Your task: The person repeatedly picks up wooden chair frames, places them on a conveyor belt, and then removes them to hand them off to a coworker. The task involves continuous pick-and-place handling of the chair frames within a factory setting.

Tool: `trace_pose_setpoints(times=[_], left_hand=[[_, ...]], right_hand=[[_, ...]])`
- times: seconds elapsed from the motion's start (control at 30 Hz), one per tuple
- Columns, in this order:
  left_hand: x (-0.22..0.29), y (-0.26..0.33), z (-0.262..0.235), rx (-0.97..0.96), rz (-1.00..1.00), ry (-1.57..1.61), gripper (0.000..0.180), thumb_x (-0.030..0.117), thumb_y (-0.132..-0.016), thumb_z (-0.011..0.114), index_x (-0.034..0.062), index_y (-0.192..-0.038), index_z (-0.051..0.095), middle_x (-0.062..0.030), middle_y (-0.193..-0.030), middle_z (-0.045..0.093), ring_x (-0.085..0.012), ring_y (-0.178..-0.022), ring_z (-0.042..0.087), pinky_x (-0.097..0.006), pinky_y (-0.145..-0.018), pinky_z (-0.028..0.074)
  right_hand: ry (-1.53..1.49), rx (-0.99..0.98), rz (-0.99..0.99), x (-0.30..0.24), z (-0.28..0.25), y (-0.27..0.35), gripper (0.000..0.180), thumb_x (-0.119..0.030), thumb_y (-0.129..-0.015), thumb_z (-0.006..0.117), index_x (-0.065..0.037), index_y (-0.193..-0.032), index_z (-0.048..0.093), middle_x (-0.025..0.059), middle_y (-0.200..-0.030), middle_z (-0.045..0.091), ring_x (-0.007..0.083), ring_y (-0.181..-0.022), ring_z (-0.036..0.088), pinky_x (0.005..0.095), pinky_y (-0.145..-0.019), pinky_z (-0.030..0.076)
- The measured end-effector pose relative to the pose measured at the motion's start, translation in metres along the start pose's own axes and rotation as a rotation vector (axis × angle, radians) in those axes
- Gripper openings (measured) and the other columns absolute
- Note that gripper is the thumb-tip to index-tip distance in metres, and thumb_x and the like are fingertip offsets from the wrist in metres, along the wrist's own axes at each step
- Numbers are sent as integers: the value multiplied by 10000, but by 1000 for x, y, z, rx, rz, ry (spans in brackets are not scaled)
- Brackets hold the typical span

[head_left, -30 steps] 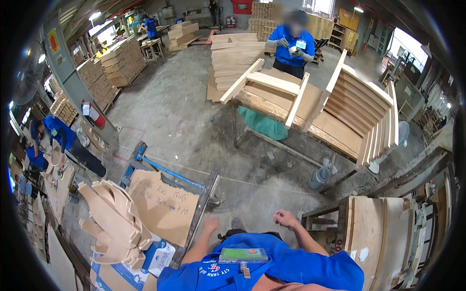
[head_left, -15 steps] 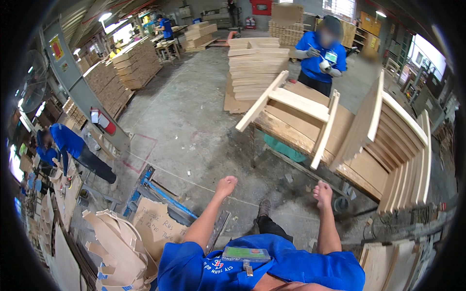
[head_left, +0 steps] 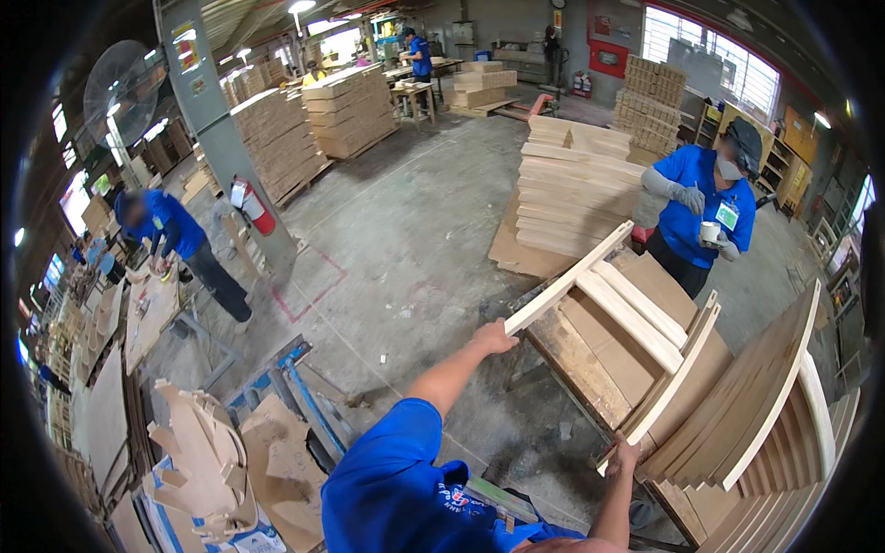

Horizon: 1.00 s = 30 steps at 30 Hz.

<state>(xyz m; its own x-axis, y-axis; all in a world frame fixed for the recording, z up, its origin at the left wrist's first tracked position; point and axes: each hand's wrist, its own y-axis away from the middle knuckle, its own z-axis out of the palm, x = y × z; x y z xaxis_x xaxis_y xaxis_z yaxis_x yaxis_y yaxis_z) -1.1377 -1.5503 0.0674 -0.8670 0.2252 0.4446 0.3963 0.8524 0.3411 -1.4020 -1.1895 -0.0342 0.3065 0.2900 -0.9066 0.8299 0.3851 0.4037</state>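
Note:
A pale wooden frame (head_left: 634, 313), two long legs joined by crosspieces, lies on the cardboard-topped workbench (head_left: 590, 392). My left hand (head_left: 498, 337) is closed round the near end of its left leg, just past the bench edge. Lower and to the right, my right hand (head_left: 623, 453) grips the near end of the other leg. Both arms are stretched toward the bench. Right of the frame stand several similar curved wooden pieces (head_left: 737, 405) in a row, close to my right hand.
Across the bench, a co-worker (head_left: 705, 207) holds a white cup. Behind the bench rises a stack of wooden parts (head_left: 573, 189). A blue metal stand (head_left: 300, 387) and cut wooden pieces (head_left: 198, 461) are at my left. A post with a fire extinguisher (head_left: 253, 205) stands farther off.
Both hands have moved from the air beside the bench onto the frame's near leg ends and closed on them. My view has turned, and I stand nearer the bench.

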Motion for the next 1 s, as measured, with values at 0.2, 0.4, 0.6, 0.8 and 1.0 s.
trace_pose_setpoints(times=[0.2, 0.4, 0.6, 0.8, 1.0], left_hand=[[-13, -16, -1, -61, -43, 80, 567, 470, -860, 692, 87, -1277, 716, -179, -1261, 718, -322, -1199, 679, -449, -997, 542], [-88, 67, 21, 10, -14, 169, 563, 512, -839, 707, 38, -1138, 764, -220, -1046, 760, -383, -1000, 736, -463, -850, 577], [-161, 171, 41, 55, -207, 622, 491, 453, -840, 801, -9, -1002, 766, -116, -802, 740, -224, -703, 717, -396, -666, 553], [-186, 191, 33, 44, -199, 1013, 482, 404, -846, 823, -51, -976, 730, -98, -727, 701, -201, -612, 678, -352, -581, 545], [-158, 218, 39, 23, 2, 1346, 377, 306, -888, 770, 8, -1070, 627, -100, -771, 631, -225, -639, 641, -363, -603, 547]], right_hand=[[-43, 77, 8, 4, 4, 21, 355, 29, -867, 593, -15, -1205, 494, 100, -814, 575, 210, -516, 572, 382, -424, 474], [142, 87, -74, 19, -10, 108, 324, 28, -826, 609, 8, -1127, 490, 109, -810, 589, 193, -524, 582, 353, -454, 480], [459, 138, -533, 15, -32, 205, 492, -40, -775, 678, 18, -1248, 554, 165, -899, 672, 249, -775, 688, 381, -740, 557], [476, 138, -577, -23, -43, 313, 581, -26, -756, 680, -13, -1323, 551, 185, -1032, 692, 338, -951, 707, 400, -865, 543], [454, 413, -665, -3, -79, 404, 500, -26, -762, 696, -42, -1246, 572, 176, -972, 690, 353, -895, 710, 411, -808, 549]])
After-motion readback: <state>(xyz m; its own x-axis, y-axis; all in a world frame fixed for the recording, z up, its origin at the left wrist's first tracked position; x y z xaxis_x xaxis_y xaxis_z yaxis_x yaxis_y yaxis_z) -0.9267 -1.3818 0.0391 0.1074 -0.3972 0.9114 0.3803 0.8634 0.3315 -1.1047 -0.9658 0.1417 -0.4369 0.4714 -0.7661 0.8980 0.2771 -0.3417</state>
